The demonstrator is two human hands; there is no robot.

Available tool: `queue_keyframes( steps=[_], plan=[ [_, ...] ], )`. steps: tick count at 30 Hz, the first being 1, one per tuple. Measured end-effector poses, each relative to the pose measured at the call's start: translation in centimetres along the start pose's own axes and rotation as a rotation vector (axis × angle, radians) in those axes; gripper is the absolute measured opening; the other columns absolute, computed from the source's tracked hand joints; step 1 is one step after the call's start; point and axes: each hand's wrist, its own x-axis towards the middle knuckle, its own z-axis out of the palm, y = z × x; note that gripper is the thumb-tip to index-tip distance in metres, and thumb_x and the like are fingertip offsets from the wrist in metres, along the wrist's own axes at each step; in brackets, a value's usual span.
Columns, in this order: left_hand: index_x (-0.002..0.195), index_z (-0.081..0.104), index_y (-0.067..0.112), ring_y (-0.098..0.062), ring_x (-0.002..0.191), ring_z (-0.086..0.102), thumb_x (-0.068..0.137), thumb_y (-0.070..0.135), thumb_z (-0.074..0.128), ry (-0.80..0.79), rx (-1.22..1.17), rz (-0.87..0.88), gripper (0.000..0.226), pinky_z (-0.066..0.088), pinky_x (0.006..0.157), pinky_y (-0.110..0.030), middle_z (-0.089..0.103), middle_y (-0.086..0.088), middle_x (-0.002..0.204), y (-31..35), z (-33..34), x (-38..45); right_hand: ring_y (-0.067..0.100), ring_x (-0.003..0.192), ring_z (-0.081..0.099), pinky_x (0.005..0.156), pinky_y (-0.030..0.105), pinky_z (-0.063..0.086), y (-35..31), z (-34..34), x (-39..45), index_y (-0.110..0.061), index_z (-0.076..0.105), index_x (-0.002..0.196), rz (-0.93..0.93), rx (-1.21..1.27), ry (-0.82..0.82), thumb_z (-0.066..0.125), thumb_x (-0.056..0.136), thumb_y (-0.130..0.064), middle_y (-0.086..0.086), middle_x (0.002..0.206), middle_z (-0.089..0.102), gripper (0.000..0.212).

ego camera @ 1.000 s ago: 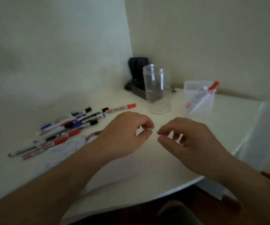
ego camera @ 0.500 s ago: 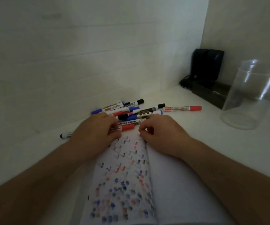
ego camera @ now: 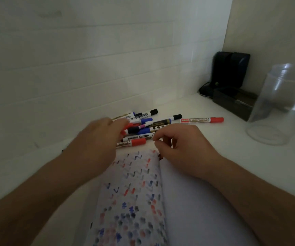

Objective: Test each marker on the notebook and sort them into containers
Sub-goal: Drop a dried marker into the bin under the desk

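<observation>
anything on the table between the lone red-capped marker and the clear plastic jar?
In the head view, only bare white table lies between the lone red-capped marker and the clear plastic jar; nothing sits in that stretch.

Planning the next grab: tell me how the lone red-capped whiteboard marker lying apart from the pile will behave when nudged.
The red-capped whiteboard marker looks round-barrelled, so it would probably roll across the smooth white table. It seems slim and plastic, likely light and stiff. Nothing touches it, so nothing would stop it.
</observation>
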Motion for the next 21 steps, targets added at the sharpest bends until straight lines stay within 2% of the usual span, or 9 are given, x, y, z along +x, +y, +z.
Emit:
queue_keyframes(
  steps=[3,6,8,9,10,13,16,18,21],
  plan=[
    [0.119,0.061,0.044,-0.002,0.084,0.058,0.106,0.033,0.043,0.164,-0.480,0.009,0.025,0.046,0.074,-0.022,0.062,0.016,0.091,1.9,-5.0,0.3,0.002,0.073,0.060,0.066,0.013,0.045,0.1,-0.7,-0.4,-0.045,0.061,0.131,-0.052,0.050,0.028,0.072,0.093,-0.037,-0.016,0.081,0.063,0.040],
    [0.104,0.069,0.029,-0.004,0.070,0.065,0.104,0.023,0.053,0.197,-1.097,-0.022,0.016,0.054,0.064,-0.017,0.072,0.008,0.081,4.3,-5.4,1.7,0.006,0.062,0.058,0.060,0.019,0.048,-0.1,-1.2,-0.9,-0.048,0.045,0.142,-0.084,0.331,0.057,0.084,0.080,-0.041,-0.007,0.087,0.064,0.073],
    [0.097,0.066,0.017,-0.011,0.073,0.067,0.103,0.019,0.055,0.135,-1.410,-0.131,0.012,0.055,0.068,-0.024,0.073,0.001,0.079,5.6,-3.3,2.8,0.007,0.058,0.054,0.053,0.022,0.045,-0.5,-2.0,-0.9,-0.041,0.055,0.132,-0.031,0.644,0.146,0.076,0.089,-0.034,0.000,0.079,0.063,0.049],
    [0.093,0.065,0.015,-0.015,0.072,0.065,0.102,0.018,0.056,0.098,-1.509,-0.201,0.013,0.054,0.070,-0.029,0.072,-0.001,0.077,5.9,-1.9,3.3,0.012,0.055,0.049,0.049,0.024,0.040,-0.5,-2.7,-0.7,-0.034,0.064,0.121,0.039,0.816,0.192,0.065,0.098,-0.032,0.003,0.070,0.056,0.023],
    [0.090,0.065,0.016,-0.017,0.070,0.063,0.102,0.018,0.056,0.060,-1.537,-0.250,0.016,0.052,0.072,-0.034,0.070,-0.003,0.074,6.0,-0.4,3.6,0.014,0.052,0.042,0.047,0.025,0.033,-0.2,-3.4,-0.5,-0.024,0.070,0.106,0.120,0.945,0.223,0.055,0.104,-0.031,0.005,0.063,0.049,0.016],
    [0.088,0.064,0.029,-0.014,0.066,0.060,0.106,0.028,0.048,-0.017,-1.285,-0.113,0.024,0.049,0.069,-0.035,0.067,0.000,0.074,5.9,3.2,3.4,0.013,0.043,0.032,0.041,0.023,0.025,1.0,-4.7,-0.2,-0.005,0.064,0.082,0.251,0.958,0.234,0.047,0.107,-0.020,0.004,0.052,0.041,0.033],
    [0.097,0.059,0.037,-0.005,0.066,0.056,0.103,0.045,0.037,0.005,-0.772,0.202,0.024,0.044,0.060,-0.019,0.064,0.005,0.078,6.1,4.5,2.8,0.016,0.042,0.029,0.042,0.025,0.022,1.7,-3.9,0.1,-0.011,0.062,0.077,0.363,0.977,0.196,0.053,0.106,-0.029,0.005,0.050,0.041,0.035],
    [0.107,0.057,0.033,-0.004,0.071,0.054,0.103,0.042,0.037,0.021,-0.500,0.266,0.023,0.040,0.061,-0.017,0.059,0.011,0.083,6.5,4.9,3.0,0.017,0.043,0.027,0.043,0.026,0.020,2.0,-3.4,0.2,-0.017,0.058,0.075,0.427,1.122,0.137,0.063,0.097,-0.044,0.004,0.051,0.039,0.036],
    [0.117,0.054,0.028,-0.003,0.080,0.055,0.106,0.036,0.036,0.090,-0.469,0.302,0.023,0.041,0.071,-0.023,0.059,0.013,0.093,6.5,5.6,3.2,0.014,0.043,0.031,0.041,0.023,0.025,1.5,-2.7,-0.2,-0.015,0.055,0.082,0.364,1.061,0.040,0.067,0.094,-0.046,0.004,0.053,0.042,0.035]
  ],
)
